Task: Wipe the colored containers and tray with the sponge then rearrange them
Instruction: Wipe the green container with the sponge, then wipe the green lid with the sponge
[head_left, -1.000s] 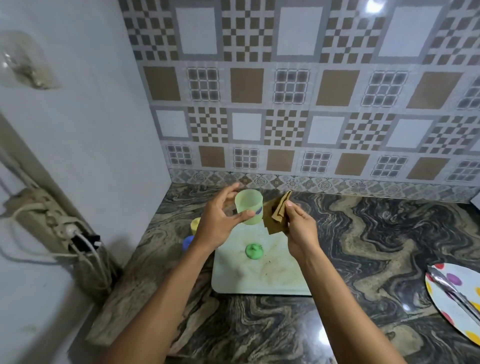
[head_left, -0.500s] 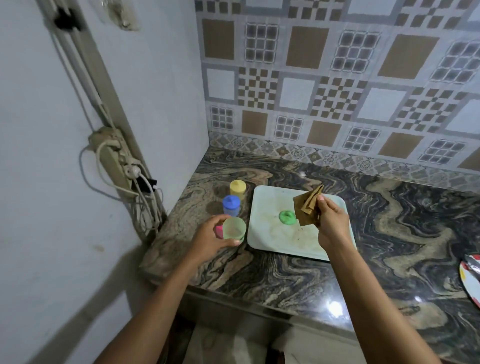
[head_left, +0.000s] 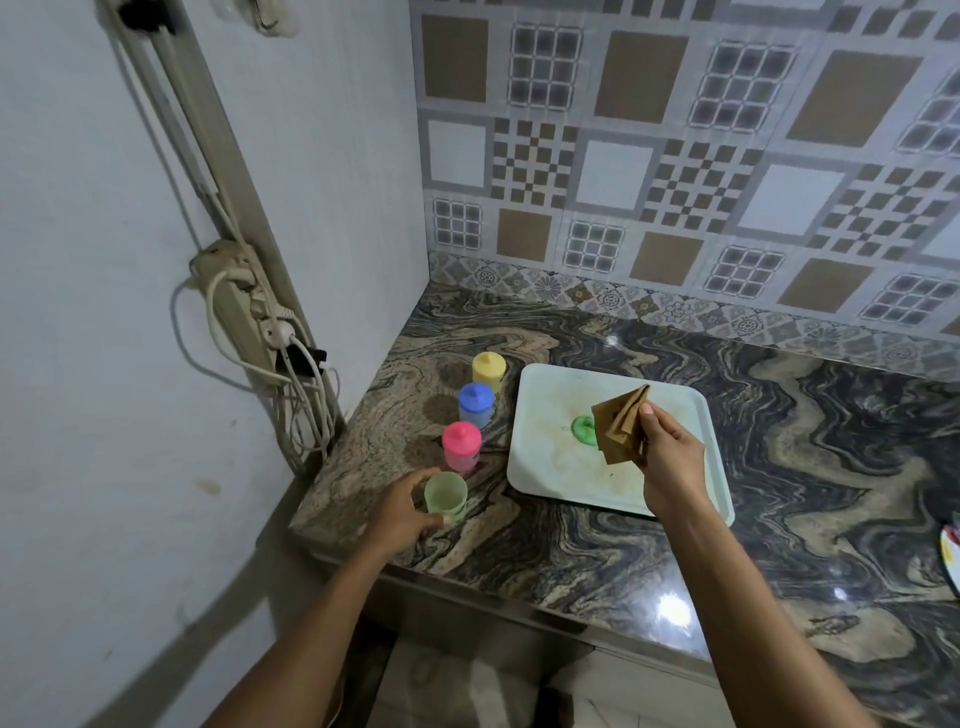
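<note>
The left hand (head_left: 402, 512) curls round the open green container (head_left: 445, 496), seemingly resting on the counter (head_left: 519, 551) just before the pink container (head_left: 461, 446), while the right hand (head_left: 667, 457) pinches the folded brown sponge (head_left: 618, 426) above the tray (head_left: 545, 467) near the green lid (head_left: 583, 429).

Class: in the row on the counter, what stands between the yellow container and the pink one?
The blue container stands between the yellow container and the pink container, beside the tray, as the head view shows.
</note>
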